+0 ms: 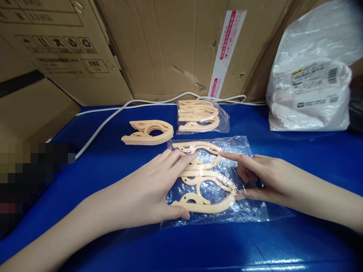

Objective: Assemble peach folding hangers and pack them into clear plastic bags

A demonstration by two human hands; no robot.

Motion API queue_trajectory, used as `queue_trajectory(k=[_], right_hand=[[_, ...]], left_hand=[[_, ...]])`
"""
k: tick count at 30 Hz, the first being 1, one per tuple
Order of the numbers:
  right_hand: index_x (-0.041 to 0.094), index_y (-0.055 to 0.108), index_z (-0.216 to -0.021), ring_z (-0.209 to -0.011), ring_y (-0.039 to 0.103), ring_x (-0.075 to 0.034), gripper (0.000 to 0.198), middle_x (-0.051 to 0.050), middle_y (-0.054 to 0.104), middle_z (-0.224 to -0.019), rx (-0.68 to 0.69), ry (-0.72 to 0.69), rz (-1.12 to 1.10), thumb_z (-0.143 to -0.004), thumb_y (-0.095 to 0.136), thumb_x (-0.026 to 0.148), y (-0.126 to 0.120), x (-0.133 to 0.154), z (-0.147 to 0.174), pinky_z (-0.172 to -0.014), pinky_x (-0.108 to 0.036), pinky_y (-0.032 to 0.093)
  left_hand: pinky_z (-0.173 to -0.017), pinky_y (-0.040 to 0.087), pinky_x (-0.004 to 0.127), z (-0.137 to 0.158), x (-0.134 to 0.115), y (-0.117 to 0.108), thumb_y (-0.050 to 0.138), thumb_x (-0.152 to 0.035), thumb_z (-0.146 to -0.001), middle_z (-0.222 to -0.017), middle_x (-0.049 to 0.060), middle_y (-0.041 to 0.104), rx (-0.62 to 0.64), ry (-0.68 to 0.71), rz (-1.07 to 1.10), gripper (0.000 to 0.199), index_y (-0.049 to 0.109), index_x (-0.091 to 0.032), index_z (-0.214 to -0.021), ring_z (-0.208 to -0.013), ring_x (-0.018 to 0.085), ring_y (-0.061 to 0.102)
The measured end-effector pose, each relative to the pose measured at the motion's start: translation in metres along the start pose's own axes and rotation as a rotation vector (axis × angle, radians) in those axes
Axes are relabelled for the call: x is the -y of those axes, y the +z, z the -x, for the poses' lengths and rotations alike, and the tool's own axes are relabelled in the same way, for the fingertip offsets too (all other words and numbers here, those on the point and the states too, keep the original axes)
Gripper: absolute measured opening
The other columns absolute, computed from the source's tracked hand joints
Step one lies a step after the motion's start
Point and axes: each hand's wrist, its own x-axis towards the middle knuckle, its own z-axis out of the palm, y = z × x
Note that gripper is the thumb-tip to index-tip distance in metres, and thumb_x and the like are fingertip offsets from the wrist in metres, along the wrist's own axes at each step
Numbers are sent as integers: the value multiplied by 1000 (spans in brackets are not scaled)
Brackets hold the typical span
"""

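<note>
A clear plastic bag [249,211] lies flat on the blue table, with cream folding hangers [218,207] inside it, one above the other. My left hand [159,185] rests on the bag's left side, its fingers and thumb spread over the hangers. From the right, my right hand [263,173] touches the rounded ends of the hangers with index finger and thumb stretched wide apart. Its other fingers are curled. Behind them sits a second clear bag packed with several hangers [198,115]. To its left, a small stack of loose folding hangers [149,133] lies unbagged.
Cardboard boxes [170,45] stand along the back of the blue table [119,241]. In front of them runs a white cable [99,132]. A white plastic parcel bag [309,94] with a label stands at the back right. The left edge is partly pixelated.
</note>
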Motion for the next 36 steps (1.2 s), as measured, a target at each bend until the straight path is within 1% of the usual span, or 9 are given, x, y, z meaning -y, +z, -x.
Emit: queue_trajectory(k=[7,14,16,19,21,23,26,29,36], right_hand=[[27,20,-155,-64,57,-14,74,1,58,-77,-15,-4,32,-93,56,47,6,-3,0,-57,-23,42],[26,23,-154,-63,59,-15,73,0,61,-77,-36,-11,39,-93,55,49,1,-1,1,-56,-24,44],[24,27,-153,-60,58,-15,71,0,62,-75,-55,4,37,-93,54,50,-4,-1,1,-54,-24,44],[21,35,-150,-56,58,-15,65,-1,63,-72,-113,56,83,-95,48,52,-11,-3,2,-52,-25,43],[20,37,-149,-56,59,-16,61,-2,64,-73,-149,98,136,-97,44,51,-14,-6,4,-53,-27,43],[22,36,-149,-56,59,-17,59,-2,64,-73,-171,126,186,-98,41,50,-15,-8,6,-53,-28,43],[25,34,-150,-57,59,-18,58,-2,63,-73,-180,140,224,-98,40,50,-15,-11,8,-54,-28,44],[26,35,-149,-58,59,-18,57,-2,64,-73,-189,129,223,-97,42,49,-15,-12,8,-54,-28,43],[27,34,-149,-56,58,-17,57,-1,63,-72,-190,110,237,-98,42,49,-15,-11,8,-53,-28,42]], left_hand=[[-106,42,49,1,2,2,70,-56,-76,-139,9,46,-36,19,32,90,29,-29,-151,-131,35,41],[-108,40,50,4,5,-2,65,-70,-74,-147,8,40,-40,27,10,99,19,-33,-153,-136,37,35],[-108,40,49,2,8,-9,61,-68,-79,-144,6,43,-118,58,-3,89,21,-35,-152,-134,34,39],[-113,33,50,-2,23,-23,56,-60,-88,-142,5,45,-361,55,-118,70,31,-33,-147,-133,31,40],[-118,24,50,-4,39,-32,54,-60,-88,-145,5,41,-509,24,-233,67,36,-30,-145,-135,32,36],[-120,21,48,-4,57,-38,50,-66,-86,-151,1,35,-554,1,-292,71,36,-30,-146,-140,30,31],[-120,16,49,-4,80,-42,45,-68,-88,-155,2,32,-517,-81,-313,75,33,-25,-148,-142,30,30],[-119,13,54,-5,93,-42,48,-65,-88,-147,9,45,-451,-173,-319,74,39,-18,-145,-137,32,39],[-107,38,47,-11,103,-42,56,-68,-81,-130,6,61,-431,-163,-186,71,55,-18,-131,-119,29,55]])
